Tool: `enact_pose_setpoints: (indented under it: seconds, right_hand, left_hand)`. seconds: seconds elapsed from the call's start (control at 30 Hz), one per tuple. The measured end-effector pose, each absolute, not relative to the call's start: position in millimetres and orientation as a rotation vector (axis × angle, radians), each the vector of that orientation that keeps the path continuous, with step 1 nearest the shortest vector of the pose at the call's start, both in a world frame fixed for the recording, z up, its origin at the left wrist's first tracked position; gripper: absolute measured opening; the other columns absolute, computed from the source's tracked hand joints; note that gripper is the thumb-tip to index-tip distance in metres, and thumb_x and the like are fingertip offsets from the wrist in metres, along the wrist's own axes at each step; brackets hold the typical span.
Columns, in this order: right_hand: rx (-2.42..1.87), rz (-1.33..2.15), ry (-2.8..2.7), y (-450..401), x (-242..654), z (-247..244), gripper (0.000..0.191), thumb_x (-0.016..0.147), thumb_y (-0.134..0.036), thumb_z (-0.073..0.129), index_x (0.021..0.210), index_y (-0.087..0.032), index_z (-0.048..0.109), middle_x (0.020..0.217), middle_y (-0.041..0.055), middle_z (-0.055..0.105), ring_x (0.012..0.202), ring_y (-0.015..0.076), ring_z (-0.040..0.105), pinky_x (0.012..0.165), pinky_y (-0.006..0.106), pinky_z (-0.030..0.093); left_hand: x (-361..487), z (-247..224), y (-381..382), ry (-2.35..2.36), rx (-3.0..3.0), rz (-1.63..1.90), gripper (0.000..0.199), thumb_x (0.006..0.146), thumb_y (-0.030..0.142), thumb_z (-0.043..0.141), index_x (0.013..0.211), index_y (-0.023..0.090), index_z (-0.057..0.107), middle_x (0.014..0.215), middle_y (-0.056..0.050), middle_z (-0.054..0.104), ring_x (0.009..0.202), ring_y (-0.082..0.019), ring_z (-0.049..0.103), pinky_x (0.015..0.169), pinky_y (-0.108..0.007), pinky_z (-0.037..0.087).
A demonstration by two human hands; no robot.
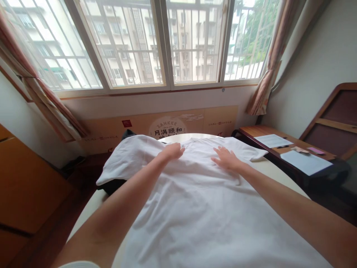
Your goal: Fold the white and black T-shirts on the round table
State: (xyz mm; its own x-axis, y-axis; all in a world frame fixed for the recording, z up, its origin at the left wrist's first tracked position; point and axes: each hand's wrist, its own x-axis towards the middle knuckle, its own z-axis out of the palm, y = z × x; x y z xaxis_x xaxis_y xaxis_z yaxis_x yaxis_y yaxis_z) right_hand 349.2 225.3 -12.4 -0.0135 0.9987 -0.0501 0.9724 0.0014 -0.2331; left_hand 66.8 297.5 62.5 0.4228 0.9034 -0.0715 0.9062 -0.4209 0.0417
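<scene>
A white T-shirt (195, 208) lies spread over a pale round table (279, 175), its collar end toward the window and its body wrinkled toward me. On the upper part of the cloth, left of the collar, is my left hand (172, 151), its fingers bent and closed on the fabric. My right hand (225, 159) rests on the shirt to the right, with fingers spread and nothing held. The left sleeve drapes over a black object (111, 186), mostly hidden beneath it. Toward the right table edge lies the other sleeve (248, 148).
At the right, a wooden side table (251, 131) holds papers (306, 162), dark pens and a pink pad (316, 150). A wooden chair (334, 108) stands behind it. A printed panel (192, 119) leans below the barred window. An orange cabinet (30, 186) is at the left.
</scene>
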Motion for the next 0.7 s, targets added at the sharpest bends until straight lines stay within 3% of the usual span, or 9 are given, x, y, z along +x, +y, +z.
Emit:
enact_pose_setpoints:
  seconds: [0.1, 0.23, 0.3, 0.4, 0.57, 0.7]
  right_hand:
    - [-2.154, 0.347, -2.109, 234, 340, -22, 0.079, 0.105, -0.064, 0.028, 0.168, -0.016, 0.022, 0.176, 0.0184, 0.011, 0.162, 0.0371, 0.008, 0.125, 0.066, 0.007]
    - [-2.193, 0.364, -2.061, 240, 335, -26, 0.084, 0.103, -0.070, 0.025, 0.169, -0.017, 0.018, 0.176, 0.0186, 0.008, 0.162, 0.0376, 0.004, 0.126, 0.065, 0.003]
    - [-2.214, 0.378, -2.038, 246, 333, -26, 0.086, 0.103, -0.071, 0.025, 0.169, -0.017, 0.016, 0.176, 0.0183, 0.006, 0.162, 0.0381, 0.003, 0.125, 0.066, 0.002]
    - [-2.238, 0.382, -2.000, 255, 329, -25, 0.086, 0.103, -0.071, 0.025, 0.170, -0.018, 0.016, 0.177, 0.0174, 0.006, 0.162, 0.0375, 0.003, 0.126, 0.065, 0.001]
    - [-2.273, 0.324, -1.950, 268, 333, -25, 0.079, 0.104, -0.067, 0.027, 0.168, -0.022, 0.024, 0.176, 0.0159, 0.014, 0.161, 0.0343, 0.012, 0.126, 0.061, 0.007]
    - [-2.329, 0.320, -1.847, 278, 344, -30, 0.080, 0.104, -0.068, 0.027, 0.169, -0.021, 0.021, 0.176, 0.0172, 0.012, 0.162, 0.0339, 0.008, 0.126, 0.061, 0.005]
  left_hand:
    - [77, 37, 324, 1.783, 2.455, -0.121, 0.067, 0.106, 0.053, 0.029, 0.138, 0.002, 0.059, 0.146, -0.030, 0.059, 0.135, -0.039, 0.057, 0.109, -0.046, 0.044]
    - [76, 7, 356, 1.914, 2.383, -0.093, 0.083, 0.105, 0.057, 0.027, 0.159, -0.007, 0.030, 0.168, -0.034, 0.020, 0.158, -0.043, 0.023, 0.124, -0.051, 0.026]
    - [74, -5, 370, 1.922, 2.382, -0.009, 0.087, 0.105, 0.058, 0.022, 0.162, -0.007, 0.020, 0.171, -0.031, 0.010, 0.160, -0.041, 0.015, 0.127, -0.051, 0.019]
    - [74, -14, 383, 1.921, 2.393, 0.129, 0.085, 0.104, 0.055, 0.023, 0.164, -0.005, 0.018, 0.173, -0.027, 0.011, 0.161, -0.036, 0.013, 0.129, -0.048, 0.014]
    - [94, -4, 359, 2.093, 2.311, 0.075, 0.079, 0.102, 0.044, 0.028, 0.164, -0.004, 0.021, 0.173, -0.025, 0.013, 0.162, -0.035, 0.011, 0.130, -0.048, 0.011]
    - [113, -6, 297, 1.854, 2.505, 0.142, 0.084, 0.103, 0.055, 0.026, 0.165, -0.001, 0.019, 0.174, -0.022, 0.011, 0.162, -0.036, 0.010, 0.130, -0.050, 0.011]
